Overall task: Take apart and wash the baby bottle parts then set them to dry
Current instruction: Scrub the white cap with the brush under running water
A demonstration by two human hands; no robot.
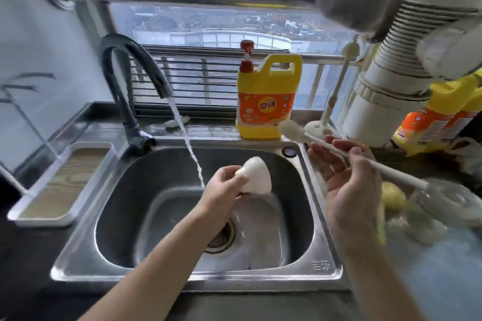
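Note:
My left hand (pixel 225 190) grips a white dome-shaped bottle cap (pixel 257 176) over the steel sink (pixel 86 237), just right of the falling water stream (pixel 187 143). My right hand (pixel 349 172) holds a long white bottle brush (pixel 339 150) by its handle over the sink's right rim; the brush's sponge head (pixel 290 129) points up and left toward the detergent. Blurred clear bottle parts (pixel 443 200) lie on the counter to the right, next to a yellow sponge-like item (pixel 393 195).
A black curved faucet (pixel 125 81) runs at the sink's back left. A yellow detergent jug (pixel 267 96) stands on the ledge behind, with a brush stand (pixel 319 129) beside it. A white drying tray (pixel 62 182) sits left of the sink. A wide white pipe (pixel 391 91) descends at right.

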